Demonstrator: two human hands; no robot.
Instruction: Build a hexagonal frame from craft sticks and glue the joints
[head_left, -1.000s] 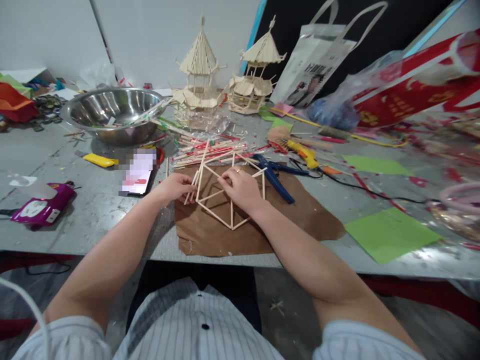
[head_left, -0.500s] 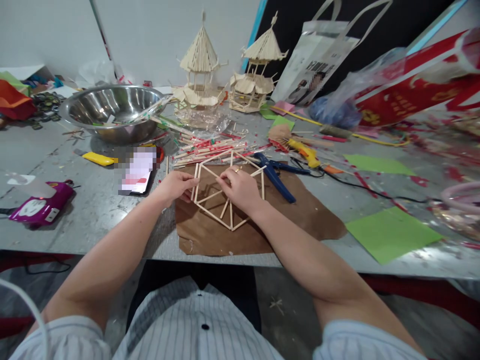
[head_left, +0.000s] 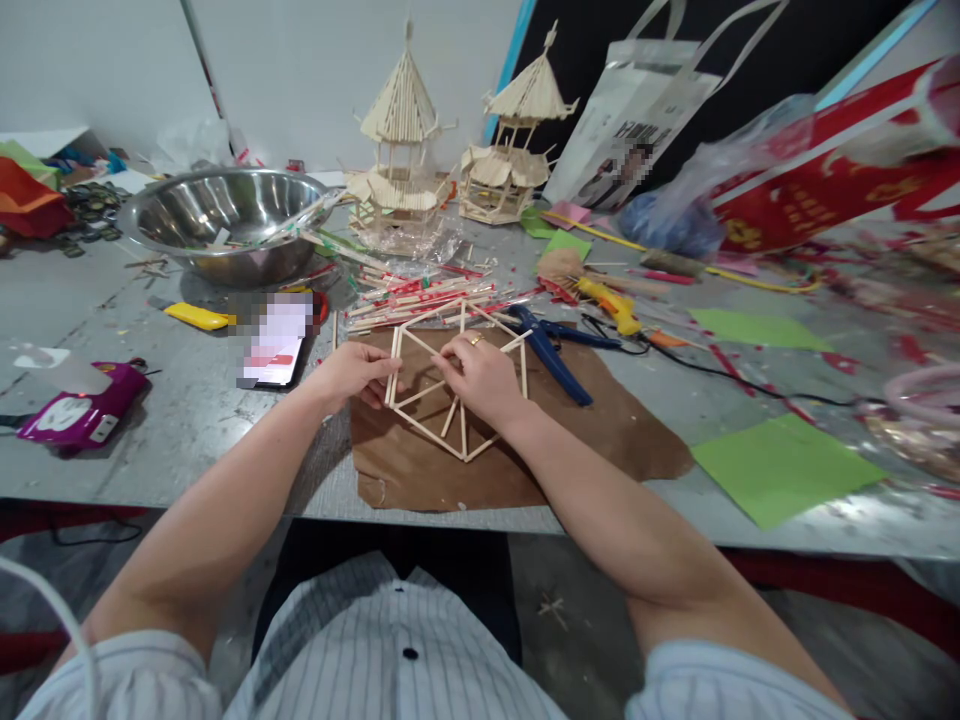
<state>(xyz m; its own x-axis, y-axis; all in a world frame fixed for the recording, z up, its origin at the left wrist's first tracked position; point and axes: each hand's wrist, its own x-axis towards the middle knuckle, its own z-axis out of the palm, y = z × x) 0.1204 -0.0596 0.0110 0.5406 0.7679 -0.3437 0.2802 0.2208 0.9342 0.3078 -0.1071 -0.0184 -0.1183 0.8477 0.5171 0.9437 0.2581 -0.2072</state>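
A hexagonal frame of thin wooden sticks (head_left: 429, 432), with spokes meeting near its middle, is held over a brown sheet (head_left: 420, 488). My left hand (head_left: 366, 374) is closed at the frame's left side, pinching a wooden stick (head_left: 394, 345) that lies along that side. Over the centre, my right hand (head_left: 480, 376) has its fingers closed on the frame's spokes and hides the joint there; a ring is on one finger. Just right of the frame lies a blue-handled tool (head_left: 559, 365), with pliers-like handles.
Behind the frame lies a heap of sticks (head_left: 420, 300), with two stick-built pagodas (head_left: 401, 105) beyond. A steel bowl (head_left: 225, 262), yellow cutter (head_left: 196, 316), phone (head_left: 279, 345) and purple device (head_left: 90, 408) are leftward. To the right are a yellow glue gun (head_left: 611, 305) and green paper (head_left: 784, 470).
The stick in my left hand has shifted slightly right, closer against the frame's left side. My right hand has hardly moved.
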